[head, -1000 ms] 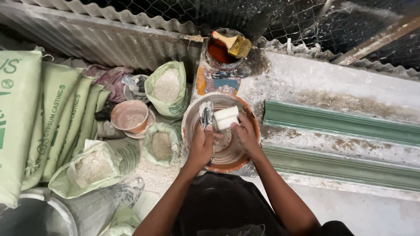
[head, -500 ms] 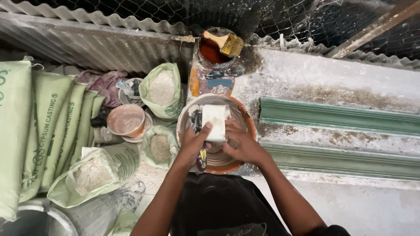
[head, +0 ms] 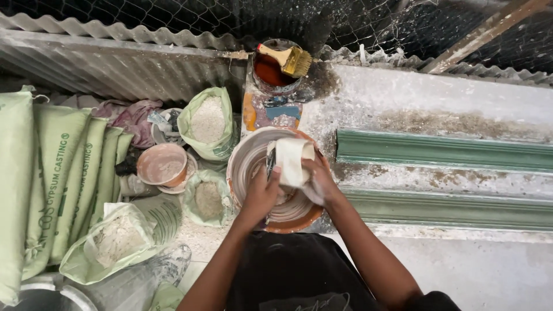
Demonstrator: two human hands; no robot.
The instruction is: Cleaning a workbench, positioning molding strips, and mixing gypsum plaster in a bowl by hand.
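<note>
A round plaster-caked bowl [head: 245, 164] with an orange rim sits in front of me. Over it, both hands hold a pale off-white block [head: 291, 158] that is smeared with plaster. My right hand [head: 319, 181] grips the block from the right side and below. My left hand [head: 262, 193] presses on its left edge and also holds a thin dark metal tool [head: 270, 164] against it. Both wrists hover above the bowl's middle.
Green moulded strips [head: 443, 150] lie on the dusty slab to the right. A tin of red liquid with a brush [head: 276, 63] stands behind the bowl. Open bags of white powder [head: 207, 121], a small orange bowl [head: 161, 164] and stacked green sacks [head: 52, 184] fill the left.
The block has been turned in my hands and now stands more upright. Both hands have shifted slightly around it, still above the bowl.
</note>
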